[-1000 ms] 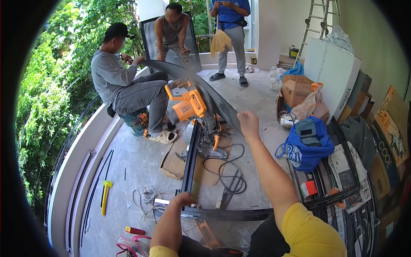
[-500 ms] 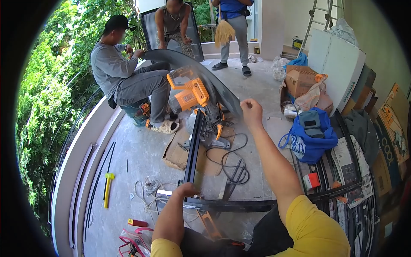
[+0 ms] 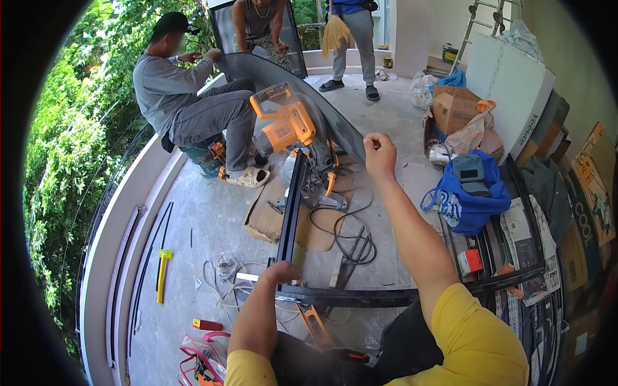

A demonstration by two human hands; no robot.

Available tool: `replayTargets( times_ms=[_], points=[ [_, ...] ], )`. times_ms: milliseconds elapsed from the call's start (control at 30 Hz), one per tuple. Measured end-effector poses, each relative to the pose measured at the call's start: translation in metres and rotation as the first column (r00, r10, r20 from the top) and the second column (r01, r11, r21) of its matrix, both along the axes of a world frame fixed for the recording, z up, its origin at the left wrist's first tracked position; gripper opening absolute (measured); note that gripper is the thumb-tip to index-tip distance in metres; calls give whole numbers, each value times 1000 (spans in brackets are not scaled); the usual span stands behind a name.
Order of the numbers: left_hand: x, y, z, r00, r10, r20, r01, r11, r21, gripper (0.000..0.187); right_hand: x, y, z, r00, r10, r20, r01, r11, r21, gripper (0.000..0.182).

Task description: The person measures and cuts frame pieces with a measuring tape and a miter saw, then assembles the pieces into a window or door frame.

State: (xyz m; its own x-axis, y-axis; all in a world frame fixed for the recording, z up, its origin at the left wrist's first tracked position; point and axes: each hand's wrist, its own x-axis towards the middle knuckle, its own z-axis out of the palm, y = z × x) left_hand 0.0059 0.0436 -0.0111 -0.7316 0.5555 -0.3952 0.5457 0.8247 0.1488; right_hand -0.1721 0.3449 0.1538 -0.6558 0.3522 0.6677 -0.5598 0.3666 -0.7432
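My right hand (image 3: 380, 154) is raised, its fingers pinching the near end of a long strip of dark grey mesh screen (image 3: 322, 109). The strip stretches away to the hands of a seated person in a grey top. Low in front of me, my left hand (image 3: 278, 273) curls round the corner area of a black metal frame (image 3: 360, 297); its fingertips are mostly hidden. From that corner one frame bar runs away towards an orange cut-off saw (image 3: 286, 132), and another runs right across my lap.
A yellow tool (image 3: 161, 276) and a red-yellow box (image 3: 207, 325) lie on the floor at left. A black cable (image 3: 367, 248) coils near the saw. To the right are a blue bag (image 3: 473, 199), a carton (image 3: 454, 109) and a ladder (image 3: 473, 32). Two more people are at the back.
The view has tilted slightly downward. My right hand still pinches the mesh, with its wrist a little turned. The left hand stays at the frame corner, and the far person's hands have shifted slightly.
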Motion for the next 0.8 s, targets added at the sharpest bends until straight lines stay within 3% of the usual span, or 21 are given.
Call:
replayTargets(
  times_ms=[367, 433, 667, 733, 767, 800],
  points=[
    [-1, 5, 11, 992, 84, 98, -78, 995, -61, 25, -1, -1, 2, 995, 24, 93, -17, 997, -76, 13],
    [-6, 3, 5, 924, 280, 259, -296, 955, 26, 63, -1, 0, 3, 996, 13, 84, -22, 994, 104, 14],
    [1, 6, 21, 906, 287, 312, -312, 949, 35, 63, 4, -4, 9, 999, -36, 28, 29, 978, 209, 11],
    [5, 9, 27, 990, 87, 114, -79, 994, -71, 24, 5, -7, 9, 1000, -22, 19, 17, 977, 212, 9],
    [4, 6, 16, 989, 87, 116, -79, 994, -72, 24, 5, -8, 9, 1000, -21, 22, 16, 977, 212, 9],
    [1, 2, 2, 969, 216, 118, -213, 976, -38, 24, 5, -9, 9, 1000, -22, 15, 18, 976, 217, 9]
  ],
)
